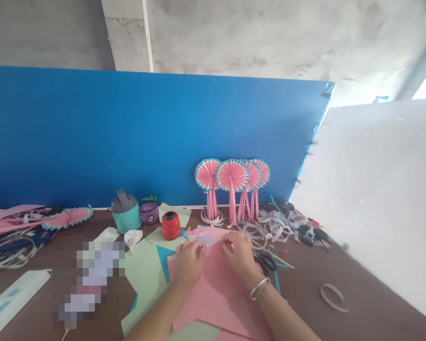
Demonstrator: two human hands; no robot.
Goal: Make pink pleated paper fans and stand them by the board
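Note:
Pink paper sheets (216, 303) lie overlapping in front of me, on top of pale green sheets (144, 270) with blue pieces showing between them. My left hand (190, 263) rests at the upper left of the pink paper, its fingers curled. On the upper right of the same paper is my right hand (238, 253), with a silver bracelet (260, 288) at the wrist; thumb and fingers are bent towards each other. Whether either hand pinches the paper is too small to tell. Black scissors (266, 261) lie just right of my right hand.
Pink pleated paper fans (232, 175) lean on the blue partition (145, 132). A teal container (126, 213), a purple cup (149, 213) and a red object (171, 225) stand behind the sheets. White tape strips (280, 226) pile up at back right; a white ring (333, 298) lies at right.

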